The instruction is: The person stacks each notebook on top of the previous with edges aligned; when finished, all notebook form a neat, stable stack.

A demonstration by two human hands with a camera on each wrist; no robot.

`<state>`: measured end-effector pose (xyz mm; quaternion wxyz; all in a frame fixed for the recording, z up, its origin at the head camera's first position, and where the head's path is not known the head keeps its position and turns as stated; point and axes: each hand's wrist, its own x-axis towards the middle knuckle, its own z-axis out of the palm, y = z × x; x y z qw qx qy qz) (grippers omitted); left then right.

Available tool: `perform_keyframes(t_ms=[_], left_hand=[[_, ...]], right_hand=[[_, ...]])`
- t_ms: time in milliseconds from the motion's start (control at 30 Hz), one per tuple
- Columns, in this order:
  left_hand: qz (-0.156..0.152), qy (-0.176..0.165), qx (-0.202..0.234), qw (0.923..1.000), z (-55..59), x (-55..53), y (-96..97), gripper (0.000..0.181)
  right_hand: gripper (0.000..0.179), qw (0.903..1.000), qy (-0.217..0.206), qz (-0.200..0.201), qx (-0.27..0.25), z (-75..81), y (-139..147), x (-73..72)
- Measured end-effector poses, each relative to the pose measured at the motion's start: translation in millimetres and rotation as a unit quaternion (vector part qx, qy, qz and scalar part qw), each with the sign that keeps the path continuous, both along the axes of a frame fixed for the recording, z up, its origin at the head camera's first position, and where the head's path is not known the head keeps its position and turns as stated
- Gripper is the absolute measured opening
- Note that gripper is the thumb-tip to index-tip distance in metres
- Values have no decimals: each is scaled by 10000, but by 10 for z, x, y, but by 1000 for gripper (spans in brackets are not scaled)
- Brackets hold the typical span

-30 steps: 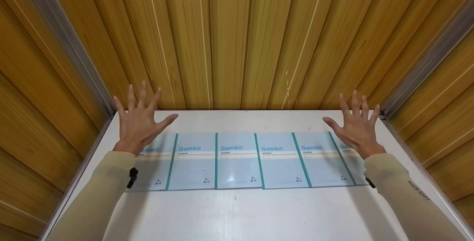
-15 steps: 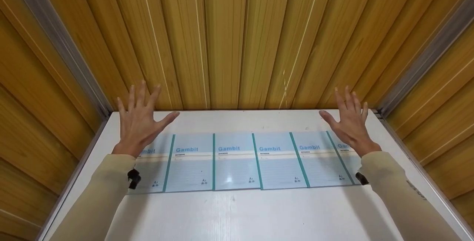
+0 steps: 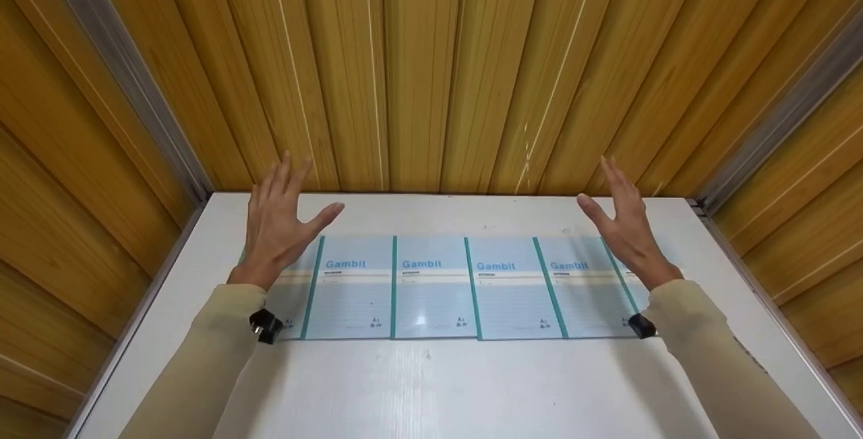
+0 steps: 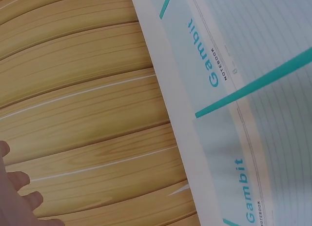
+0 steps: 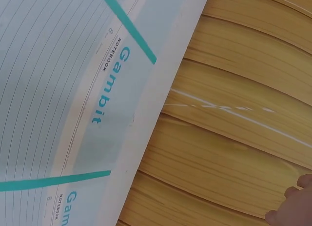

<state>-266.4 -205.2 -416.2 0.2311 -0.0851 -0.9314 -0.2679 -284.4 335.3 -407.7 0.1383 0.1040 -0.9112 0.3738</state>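
Observation:
Several light-blue Gambit notebooks with green spines lie side by side in a row across a white table; a middle notebook (image 3: 431, 304) is fully visible. Above the row's left end hovers my left hand (image 3: 276, 233), fingers extended and thumb held apart, holding nothing. My right hand (image 3: 627, 230) is held likewise over the right end, its thumb pointing inward. Both hands and forearms partly cover the outermost notebooks. In the left wrist view a notebook (image 4: 282, 118) shows at the right, and fingertips appear at lower left. The right wrist view shows another notebook (image 5: 63, 104) at the left.
The white table (image 3: 431, 392) extends in front of the notebooks, with a narrow strip behind them. A wood-grain panel wall (image 3: 418, 75) rises at the back edge, and similar panels stand at both sides. Grey metal posts (image 3: 135, 75) mark the corners.
Both hands have moved inward and turned, so their fingers now point more toward each other's side and look closer together. The notebooks stay in place on the table.

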Motion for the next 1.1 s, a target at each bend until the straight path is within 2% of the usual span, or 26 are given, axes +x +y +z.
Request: perform_keyframes(t_ms=[233,400,567,800,1100], left_hand=[[-346,-172,451,9982,-110,12,94,91],[-701,-482,700,9939,-217,35,172,92],[-927,-734,931,9886,-329,70,273,92],[-1012,-968,1155,9834,-456,113,413,90],[-1107,-1392,1466,9731,-545,172,538,85]], right_hand=[[88,9972,-687,8,-297,-25,-131,-3],[89,9929,-1005,160,-619,-107,-236,-10],[86,9910,-987,492,-754,-233,-351,14],[78,9864,-851,1007,-977,-385,-528,85],[72,9832,-913,1173,-1055,-546,-721,120]])
